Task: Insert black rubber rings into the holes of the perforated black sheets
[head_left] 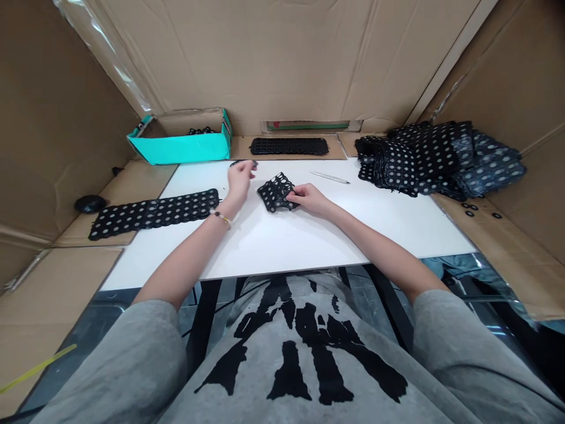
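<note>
Between finger and thumb, my right hand grips the right edge of a small black sheet of joined rings, which lies over the white board. My left hand is closed in a pinch to the left of that sheet, its fingertips pointing right. What the pinch holds, if anything, is too small to make out. Partly hidden behind the left fingers is a small dark item. A long black dotted strip lies left of my left wrist.
A turquoise-fronted box with black rings stands back left. A black mesh strip lies along the back. Dotted sheets are piled at right near loose rings. A pen-like tool rests on the white board. Cardboard walls surround it.
</note>
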The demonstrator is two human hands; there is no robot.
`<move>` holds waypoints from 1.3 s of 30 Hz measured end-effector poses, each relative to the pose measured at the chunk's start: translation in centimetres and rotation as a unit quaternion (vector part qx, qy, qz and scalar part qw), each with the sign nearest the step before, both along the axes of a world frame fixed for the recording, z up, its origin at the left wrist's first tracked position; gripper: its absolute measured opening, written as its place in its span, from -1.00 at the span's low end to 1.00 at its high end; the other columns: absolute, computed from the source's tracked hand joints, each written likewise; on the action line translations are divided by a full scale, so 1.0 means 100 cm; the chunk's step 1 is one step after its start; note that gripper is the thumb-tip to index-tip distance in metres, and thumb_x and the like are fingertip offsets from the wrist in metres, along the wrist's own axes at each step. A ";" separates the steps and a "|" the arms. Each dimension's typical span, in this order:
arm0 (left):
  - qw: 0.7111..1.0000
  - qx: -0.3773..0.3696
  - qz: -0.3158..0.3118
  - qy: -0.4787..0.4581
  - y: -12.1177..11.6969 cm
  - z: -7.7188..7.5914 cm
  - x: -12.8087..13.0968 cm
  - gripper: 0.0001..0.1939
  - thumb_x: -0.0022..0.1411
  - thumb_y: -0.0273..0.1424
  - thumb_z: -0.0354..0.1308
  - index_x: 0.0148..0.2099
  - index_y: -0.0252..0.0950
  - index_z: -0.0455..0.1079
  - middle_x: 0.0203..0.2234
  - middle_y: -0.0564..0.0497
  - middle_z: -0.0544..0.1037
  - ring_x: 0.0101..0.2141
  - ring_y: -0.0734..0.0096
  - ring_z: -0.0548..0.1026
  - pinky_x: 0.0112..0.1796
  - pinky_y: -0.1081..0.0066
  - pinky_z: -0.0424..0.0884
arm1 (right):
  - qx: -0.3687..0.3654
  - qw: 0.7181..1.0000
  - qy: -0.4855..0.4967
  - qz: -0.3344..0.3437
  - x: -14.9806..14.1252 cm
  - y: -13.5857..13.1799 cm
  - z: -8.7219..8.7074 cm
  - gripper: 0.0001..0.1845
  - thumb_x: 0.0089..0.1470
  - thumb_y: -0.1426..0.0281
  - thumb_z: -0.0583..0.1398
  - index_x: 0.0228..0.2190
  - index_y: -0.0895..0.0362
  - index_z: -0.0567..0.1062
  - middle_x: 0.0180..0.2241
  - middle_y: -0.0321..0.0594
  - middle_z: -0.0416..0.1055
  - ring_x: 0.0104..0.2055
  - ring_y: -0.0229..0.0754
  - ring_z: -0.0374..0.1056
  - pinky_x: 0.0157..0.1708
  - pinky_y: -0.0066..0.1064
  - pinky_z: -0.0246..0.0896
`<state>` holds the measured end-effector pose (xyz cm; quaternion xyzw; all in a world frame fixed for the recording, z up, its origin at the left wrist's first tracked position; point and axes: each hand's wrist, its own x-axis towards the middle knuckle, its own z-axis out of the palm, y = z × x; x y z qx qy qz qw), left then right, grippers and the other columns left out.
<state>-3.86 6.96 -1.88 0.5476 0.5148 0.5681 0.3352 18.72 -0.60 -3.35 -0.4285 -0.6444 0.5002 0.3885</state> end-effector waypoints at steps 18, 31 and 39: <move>0.926 0.101 -0.248 0.266 -0.035 0.030 0.003 -0.73 0.10 -0.20 0.38 -0.19 -0.24 0.61 -0.29 -0.06 0.65 -0.26 0.24 0.53 -0.15 0.27 0.40 | -0.026 0.999 0.036 -0.010 -0.001 -0.003 0.003 -0.47 -0.26 -0.04 0.41 -0.54 0.16 0.46 -0.56 -0.34 0.35 -0.46 -0.31 0.21 -0.44 -0.43 0.15; 0.919 0.063 -0.291 0.257 -0.051 0.020 0.022 -0.64 -0.03 -0.22 0.42 -0.19 -0.30 0.62 -0.46 0.03 0.54 -0.43 0.38 0.44 -0.34 0.38 0.35 | -0.011 0.998 0.056 0.031 0.005 -0.003 0.004 -0.51 -0.29 0.02 0.44 -0.41 0.16 0.64 -0.49 -0.31 0.49 -0.45 -0.29 0.21 -0.39 -0.42 0.14; 0.940 0.034 -0.271 0.203 -0.054 0.016 0.028 -0.61 -0.03 -0.25 0.38 -0.13 -0.31 0.62 -0.46 0.05 0.51 -0.44 0.41 0.43 -0.35 0.39 0.36 | -0.004 0.999 0.040 0.010 0.005 0.000 -0.001 -0.53 -0.19 0.06 0.41 -0.32 0.16 0.63 -0.53 -0.35 0.38 -0.48 -0.31 0.16 -0.45 -0.44 0.06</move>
